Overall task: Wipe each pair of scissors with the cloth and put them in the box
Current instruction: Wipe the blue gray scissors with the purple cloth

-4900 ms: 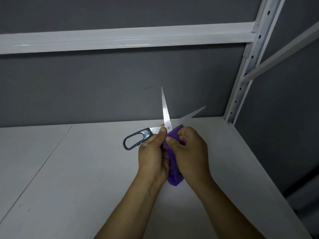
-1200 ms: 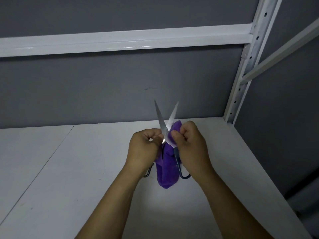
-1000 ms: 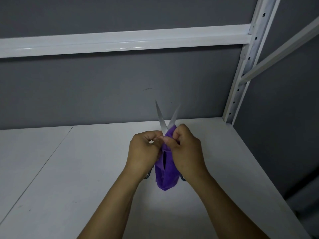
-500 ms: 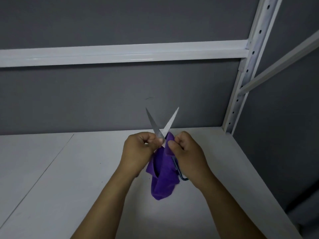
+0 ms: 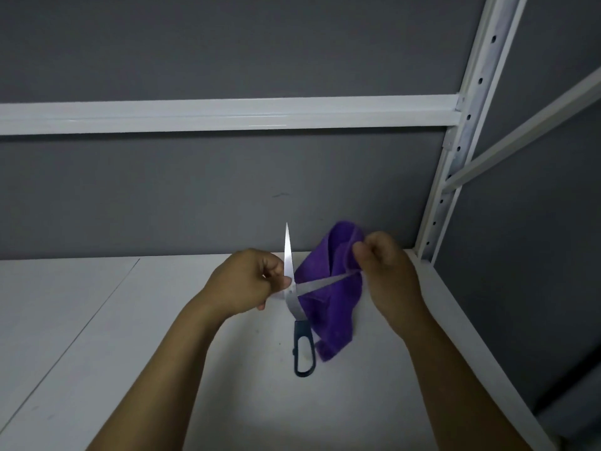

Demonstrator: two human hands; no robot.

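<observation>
Scissors [image 5: 296, 309] look stiff and slick, so the left hand [image 5: 248, 283] pinching by the pivot seems smart, right hand [image 5: 387, 275] gripping the floppy cloth [image 5: 328, 304] round one blade.

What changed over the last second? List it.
The right hand drew the cloth rightward along one blade to its tip, and the scissors opened wider. The left hand still grips the scissors at the pivot; the right hand still pinches the cloth, above the shelf.

Scissors [image 5: 294, 296] above shelf [image 5: 97, 320], left hand [image 5: 244, 281] at pivot, cloth [image 5: 328, 307] right of it, probably behind one blade
</observation>
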